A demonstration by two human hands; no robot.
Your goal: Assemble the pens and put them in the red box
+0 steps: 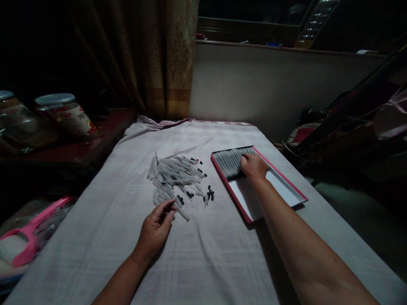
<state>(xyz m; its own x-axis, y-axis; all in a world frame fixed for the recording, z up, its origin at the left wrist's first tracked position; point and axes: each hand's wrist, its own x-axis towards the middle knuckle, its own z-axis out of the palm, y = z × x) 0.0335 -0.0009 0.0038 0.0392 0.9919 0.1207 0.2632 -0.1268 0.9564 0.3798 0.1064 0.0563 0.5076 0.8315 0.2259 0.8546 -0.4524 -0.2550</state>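
A loose pile of clear pen barrels (174, 171) lies on the cloth, with small black caps (210, 192) scattered at its right side. My left hand (155, 226) is at the near edge of the pile, thumb and fingertips closed about one pen barrel (183, 214) that points down to the right. To the right lies a shallow red-edged box (230, 197) with a white inside. A row of clear pen barrels (227, 163) fills its far part. My right hand (254, 167) is over this row, its fingers curled down at the barrels; the fingertips' grip is hidden.
A pale checked cloth (203, 262) covers the table. Jars (68, 116) stand on a dark red side table (79, 152) at the left. A pink handled object (32, 233) lies low at the left. Behind are a curtain (171, 63) and a ledge with a plastic bottle (318, 23).
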